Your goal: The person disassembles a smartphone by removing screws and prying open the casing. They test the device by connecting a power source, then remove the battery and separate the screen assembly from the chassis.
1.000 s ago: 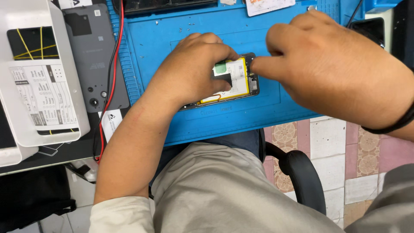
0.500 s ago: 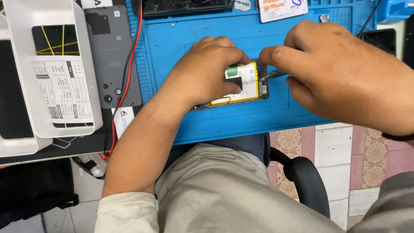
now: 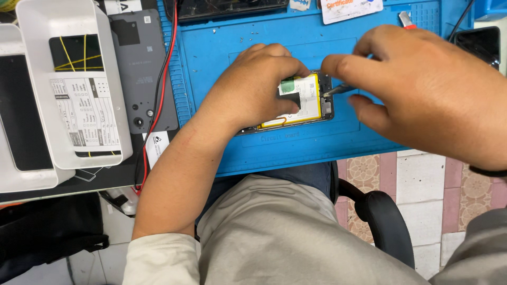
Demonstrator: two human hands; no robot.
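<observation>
Blue silicone work mat (image 3: 222, 53) covers the bench in front of me, and the opened phone (image 3: 309, 103) lies on it near the front edge, back cover off, yellow-edged battery face up with a green tab at its top left. My left hand (image 3: 253, 87) lies flat over the left part of the phone, fingers curled down onto it, thumb on the battery face, pressing it to the mat rather than gripping anything. My right hand (image 3: 422, 89) hovers over the phone's right end, fingers pinched shut around thin metal tweezers (image 3: 338, 89); the tip sits at the phone's upper right edge, just beside the battery. Whether the tip has hold of anything is too small to tell.

Left of the mat, a grey phone back cover (image 3: 142, 68) lies flat on the bench, with a red wire (image 3: 158, 100) and a black one running along its right side. Further left, a white tray (image 3: 37, 21) holds a dark phone bound with yellow rubber bands and a printed slip. Another dark screen (image 3: 478, 45) sits at the mat's right edge. A white card (image 3: 351, 8) lies at the top of the mat. My grey shirt and a black chair arm (image 3: 383, 219) fill the bottom, tiled floor to the right.
</observation>
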